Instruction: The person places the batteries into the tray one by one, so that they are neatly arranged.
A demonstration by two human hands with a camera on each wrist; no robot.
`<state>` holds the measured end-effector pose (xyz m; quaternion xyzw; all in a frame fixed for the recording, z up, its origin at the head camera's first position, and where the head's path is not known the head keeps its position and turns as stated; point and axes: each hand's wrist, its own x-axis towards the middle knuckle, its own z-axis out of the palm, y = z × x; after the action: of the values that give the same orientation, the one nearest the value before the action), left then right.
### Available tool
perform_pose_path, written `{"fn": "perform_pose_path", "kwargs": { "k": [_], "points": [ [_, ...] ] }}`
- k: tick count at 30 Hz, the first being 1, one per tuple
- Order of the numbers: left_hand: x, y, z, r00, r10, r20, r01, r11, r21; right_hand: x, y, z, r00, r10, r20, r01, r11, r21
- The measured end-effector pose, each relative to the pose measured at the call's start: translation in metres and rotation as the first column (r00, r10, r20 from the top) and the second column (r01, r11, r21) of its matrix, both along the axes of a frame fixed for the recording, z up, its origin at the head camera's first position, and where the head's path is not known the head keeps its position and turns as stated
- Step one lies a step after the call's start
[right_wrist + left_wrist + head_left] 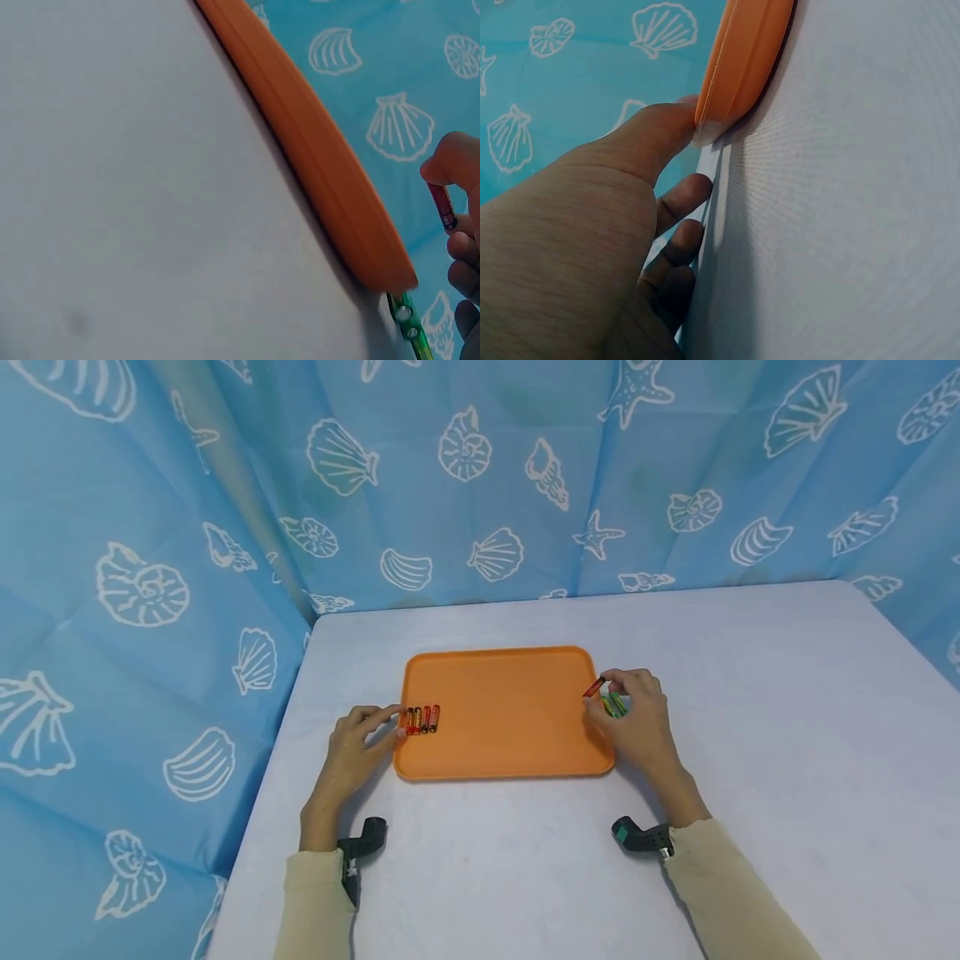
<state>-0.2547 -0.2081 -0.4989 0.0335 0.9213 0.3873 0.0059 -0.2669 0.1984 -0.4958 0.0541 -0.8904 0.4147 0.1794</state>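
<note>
Four-sided and orange, a tray [510, 718] lies on the white table. Several red-and-black batteries [425, 720] stand side by side in a row at its left end. My left hand [356, 752] is at the left rim, thumb and index finger spread apart beside the leftmost battery; in the left wrist view its thumb [656, 127] rests at the rim. Over the tray's right edge, my right hand [643, 714] pinches one red battery [441, 204] between thumb and fingers. Green batteries [617, 704] lie beneath that hand by the right rim, partly hidden.
White cloth covers the table [495, 868]. A blue curtain with white shell prints [465, 510] hangs behind it and along the left side. Black wrist-worn devices sit on the left wrist [363, 841] and right wrist [641, 837].
</note>
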Motion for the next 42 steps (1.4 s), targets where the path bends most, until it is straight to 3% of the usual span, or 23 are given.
{"fn": "perform_pose_path", "kwargs": {
  "k": [8,18,28,42],
  "points": [
    [0.001,-0.001,-0.001,1.0,0.003,0.0,-0.003,1.0,-0.001,-0.003,-0.023,-0.001,0.987,0.149,-0.068,-0.143,0.986,0.082],
    [0.0,0.001,-0.002,1.0,-0.004,0.005,0.004,0.999,-0.033,-0.003,-0.057,0.0,0.96,0.276,-0.043,-0.271,0.958,0.089],
    [-0.002,0.0,0.001,1.0,-0.007,-0.016,0.006,1.0,-0.019,-0.009,-0.082,0.003,0.934,0.353,-0.048,-0.347,0.932,0.103],
    [0.0,-0.002,-0.002,0.999,0.004,-0.051,-0.005,1.0,-0.017,-0.011,-0.113,0.005,0.923,0.384,-0.029,-0.377,0.916,0.136]
  ]
}}
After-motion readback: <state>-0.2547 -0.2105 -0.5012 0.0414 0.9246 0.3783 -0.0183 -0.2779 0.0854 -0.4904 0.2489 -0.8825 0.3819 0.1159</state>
